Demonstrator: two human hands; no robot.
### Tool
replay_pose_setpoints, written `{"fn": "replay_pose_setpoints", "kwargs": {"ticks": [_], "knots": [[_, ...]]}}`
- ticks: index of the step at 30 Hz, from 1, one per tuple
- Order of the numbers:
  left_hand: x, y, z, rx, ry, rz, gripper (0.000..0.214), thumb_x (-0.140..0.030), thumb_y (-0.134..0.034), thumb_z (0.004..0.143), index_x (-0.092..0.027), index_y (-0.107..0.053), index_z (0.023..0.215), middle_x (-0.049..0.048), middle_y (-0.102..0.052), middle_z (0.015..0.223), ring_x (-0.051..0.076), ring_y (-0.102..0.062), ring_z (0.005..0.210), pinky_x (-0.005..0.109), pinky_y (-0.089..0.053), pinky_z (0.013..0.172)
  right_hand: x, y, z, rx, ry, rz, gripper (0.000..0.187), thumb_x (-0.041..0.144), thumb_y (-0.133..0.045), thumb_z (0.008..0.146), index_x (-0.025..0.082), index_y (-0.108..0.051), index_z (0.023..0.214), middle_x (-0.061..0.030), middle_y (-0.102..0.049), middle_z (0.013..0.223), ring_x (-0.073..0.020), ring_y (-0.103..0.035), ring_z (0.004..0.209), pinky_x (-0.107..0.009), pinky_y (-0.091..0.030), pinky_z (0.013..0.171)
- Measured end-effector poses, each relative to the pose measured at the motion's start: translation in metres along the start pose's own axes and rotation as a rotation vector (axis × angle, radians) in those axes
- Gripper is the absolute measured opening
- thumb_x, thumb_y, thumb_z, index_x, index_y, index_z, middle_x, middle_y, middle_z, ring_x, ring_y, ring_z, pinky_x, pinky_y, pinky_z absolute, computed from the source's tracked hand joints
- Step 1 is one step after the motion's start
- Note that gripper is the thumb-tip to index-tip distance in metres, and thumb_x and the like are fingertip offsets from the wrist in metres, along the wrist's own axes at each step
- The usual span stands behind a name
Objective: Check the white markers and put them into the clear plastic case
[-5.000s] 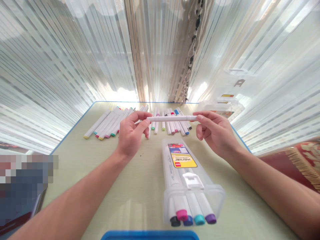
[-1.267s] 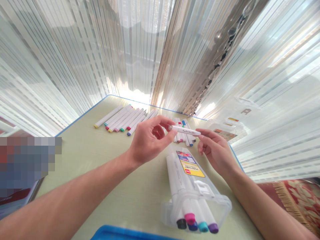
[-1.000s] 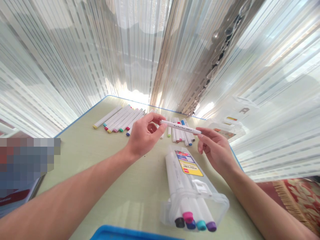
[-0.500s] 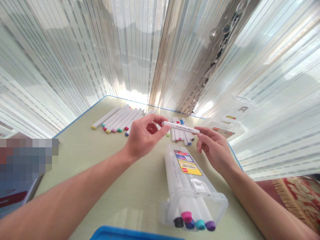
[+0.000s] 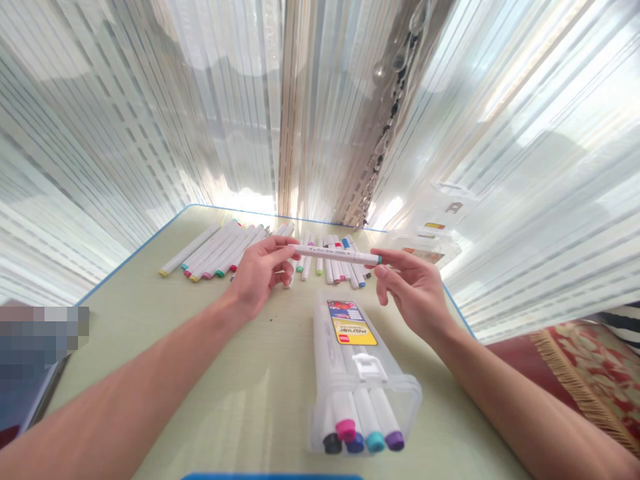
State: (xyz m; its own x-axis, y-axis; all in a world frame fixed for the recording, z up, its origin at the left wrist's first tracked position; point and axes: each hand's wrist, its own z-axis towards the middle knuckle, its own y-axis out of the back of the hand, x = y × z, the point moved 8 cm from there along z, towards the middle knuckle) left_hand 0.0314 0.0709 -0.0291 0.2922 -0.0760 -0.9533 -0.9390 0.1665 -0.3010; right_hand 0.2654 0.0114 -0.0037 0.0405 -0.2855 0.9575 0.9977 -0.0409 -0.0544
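Marker, slim, white, smooth plastic, teal-tipped, is pinched level at its ends by left hand and right hand; remaining fingers are loosely curled.

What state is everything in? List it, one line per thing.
white marker, held level in the air, one end in each hand
left hand, pinching the marker's left end
right hand, fingertips on its teal-capped end
clear case, lying flat, markers inside
loose markers, lying capped in rows on the table
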Motion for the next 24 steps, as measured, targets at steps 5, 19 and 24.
{"fn": "replay_pose_setpoints", "kwargs": {"ticks": [5, 19, 24], "knots": [[-0.0002, 0.0009, -0.0001, -0.004, 0.039, -0.080, 0.014, -0.015, -0.067, 0.077, -0.011, -0.068, 0.090, 0.0031, -0.063, 0.073, 0.010, -0.052, 0.048, 0.022, -0.043, 0.042, 0.0047, -0.0033, -0.0009, 0.012, 0.027, -0.005, 0.022, 0.024, -0.078, 0.082, 0.021, -0.077, 0.103, -0.0009, -0.073, 0.081, -0.0055, -0.057, 0.042, -0.023, -0.048, 0.042], [-0.0005, -0.0007, -0.0011, -0.017, 0.113, -0.190, 0.016, -0.009, -0.055, 0.082, -0.010, -0.069, 0.089, 0.0015, -0.055, 0.064, 0.011, -0.050, 0.048, 0.022, -0.043, 0.044, 0.0103, -0.0061, 0.0009, 0.023, 0.024, -0.028, 0.020, 0.027, -0.075, 0.082, 0.015, -0.074, 0.098, -0.0029, -0.071, 0.084, -0.0059, -0.057, 0.043, -0.024, -0.046, 0.040], [0.0018, -0.0011, -0.0026, -0.030, 0.139, -0.191, 0.017, -0.009, -0.053, 0.083, -0.010, -0.069, 0.087, 0.0017, -0.053, 0.062, 0.011, -0.049, 0.047, 0.022, -0.043, 0.044, 0.0099, -0.0063, 0.0009, 0.029, 0.028, -0.027, 0.019, 0.028, -0.074, 0.083, 0.015, -0.074, 0.097, -0.0018, -0.070, 0.082, -0.0062, -0.057, 0.045, -0.025, -0.048, 0.043]]}}
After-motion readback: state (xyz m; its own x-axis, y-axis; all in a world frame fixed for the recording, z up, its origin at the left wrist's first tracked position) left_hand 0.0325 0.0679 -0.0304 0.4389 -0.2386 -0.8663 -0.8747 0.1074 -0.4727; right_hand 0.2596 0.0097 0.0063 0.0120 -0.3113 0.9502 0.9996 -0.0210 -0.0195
